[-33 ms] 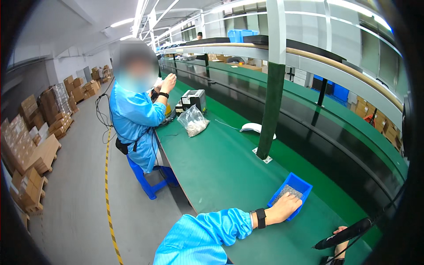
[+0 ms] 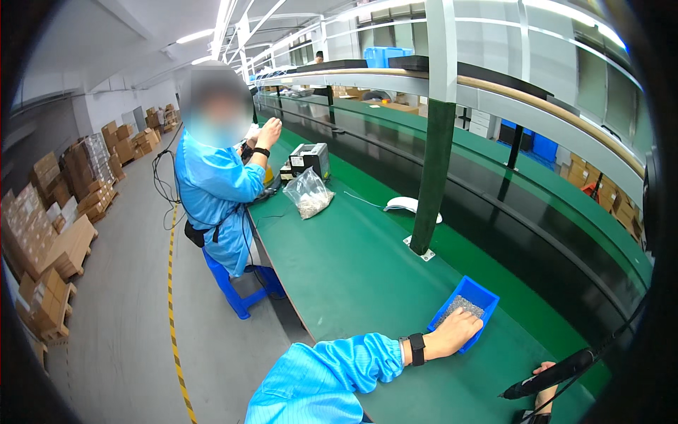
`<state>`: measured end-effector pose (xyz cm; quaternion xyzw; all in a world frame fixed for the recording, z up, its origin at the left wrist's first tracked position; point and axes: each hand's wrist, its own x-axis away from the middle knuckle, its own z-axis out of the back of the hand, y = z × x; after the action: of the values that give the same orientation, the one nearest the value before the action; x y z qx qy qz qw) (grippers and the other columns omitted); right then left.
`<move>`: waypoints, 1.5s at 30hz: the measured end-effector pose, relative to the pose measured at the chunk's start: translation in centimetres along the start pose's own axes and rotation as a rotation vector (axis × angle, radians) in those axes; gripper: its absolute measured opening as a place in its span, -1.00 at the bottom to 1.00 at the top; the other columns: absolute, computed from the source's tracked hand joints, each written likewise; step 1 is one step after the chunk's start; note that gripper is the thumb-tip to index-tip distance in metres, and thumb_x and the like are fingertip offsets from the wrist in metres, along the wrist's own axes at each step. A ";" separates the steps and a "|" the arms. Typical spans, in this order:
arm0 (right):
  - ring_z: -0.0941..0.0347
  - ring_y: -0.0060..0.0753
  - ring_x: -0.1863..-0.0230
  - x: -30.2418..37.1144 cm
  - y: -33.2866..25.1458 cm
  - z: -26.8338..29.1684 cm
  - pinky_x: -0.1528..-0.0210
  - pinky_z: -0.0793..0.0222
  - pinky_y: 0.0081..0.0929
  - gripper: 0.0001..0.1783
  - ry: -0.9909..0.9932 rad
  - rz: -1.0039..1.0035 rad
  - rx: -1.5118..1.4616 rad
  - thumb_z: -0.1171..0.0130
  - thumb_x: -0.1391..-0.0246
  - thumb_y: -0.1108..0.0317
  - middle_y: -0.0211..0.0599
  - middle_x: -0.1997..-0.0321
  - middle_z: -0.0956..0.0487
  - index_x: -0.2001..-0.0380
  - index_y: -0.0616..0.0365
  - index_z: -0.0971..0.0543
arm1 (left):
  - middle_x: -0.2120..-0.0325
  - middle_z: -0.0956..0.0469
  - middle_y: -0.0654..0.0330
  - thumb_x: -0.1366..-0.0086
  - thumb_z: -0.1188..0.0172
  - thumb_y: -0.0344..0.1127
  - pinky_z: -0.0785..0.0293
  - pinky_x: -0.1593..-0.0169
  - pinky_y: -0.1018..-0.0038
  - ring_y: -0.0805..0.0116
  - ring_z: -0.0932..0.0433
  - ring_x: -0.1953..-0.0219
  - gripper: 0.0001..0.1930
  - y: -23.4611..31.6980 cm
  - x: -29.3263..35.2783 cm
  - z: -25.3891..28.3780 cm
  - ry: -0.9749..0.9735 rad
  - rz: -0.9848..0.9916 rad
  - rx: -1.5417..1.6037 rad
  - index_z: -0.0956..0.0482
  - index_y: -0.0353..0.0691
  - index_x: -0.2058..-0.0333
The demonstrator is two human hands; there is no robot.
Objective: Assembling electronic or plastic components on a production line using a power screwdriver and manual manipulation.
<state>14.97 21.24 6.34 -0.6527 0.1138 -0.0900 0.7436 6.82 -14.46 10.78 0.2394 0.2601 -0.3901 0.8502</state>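
Observation:
My left hand (image 2: 458, 332) reaches into a blue plastic bin (image 2: 489, 292) on the green worktop. Its fingers are bent together, their tips down in a heap of small grey metal pieces (image 2: 462, 305); what they pinch is hidden. A black pen-shaped electric screwdriver (image 2: 554, 372) slants across the lower right, its tip toward the left and its cable running up to the right. Behind it lies my right hand (image 2: 544, 397), mostly covered; fingertips show above the tool and the wrist below. Whether those fingers grip the screwdriver cannot be made out.
A green post (image 2: 432, 184) stands bolted to the worktop (image 2: 367, 268). Farther along lie a curved white part (image 2: 402, 204), a clear bag of small pieces (image 2: 311, 198) and a grey-black device (image 2: 312, 159). A co-worker in a blue smock (image 2: 219, 177) works at the left edge beside a blue stool (image 2: 229, 290).

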 end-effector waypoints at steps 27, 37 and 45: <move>-0.35 -0.53 0.52 0.5 1.2 0.4 0.45 -0.26 -0.60 -0.86 -0.012 0.102 -0.060 -0.01 0.00 0.31 -0.40 0.58 -0.40 0.38 0.12 -0.37 | 0.52 -0.36 0.16 0.07 0.04 -0.47 -0.21 0.28 0.42 0.26 -0.36 0.38 -0.86 0.2 -0.1 0.0 -0.003 -0.035 -0.056 -0.32 -0.24 0.45; -0.39 -0.55 0.56 0.2 1.8 0.7 0.53 -0.34 -0.62 -0.80 -0.055 0.020 -0.181 -0.05 0.00 0.31 -0.32 0.54 -0.45 0.36 0.20 -0.37 | 0.56 -0.37 0.19 0.10 0.02 -0.48 -0.21 0.31 0.40 0.26 -0.36 0.41 -0.86 0.3 -0.8 1.4 -0.096 -0.043 -0.067 -0.33 -0.21 0.47; -0.40 -0.56 0.56 0.7 -0.7 -0.3 0.50 -0.33 -0.65 -0.78 -0.026 0.040 -0.045 -0.08 0.02 0.30 -0.31 0.53 -0.47 0.38 0.24 -0.39 | 0.61 -0.34 0.22 0.10 0.00 -0.50 -0.21 0.34 0.42 0.29 -0.36 0.48 -0.89 0.4 -1.1 1.4 -0.062 -0.047 -0.073 -0.32 -0.20 0.52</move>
<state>15.61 20.66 6.92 -0.6679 0.1190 -0.0640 0.7319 6.94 -14.48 12.58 0.1900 0.2530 -0.4074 0.8567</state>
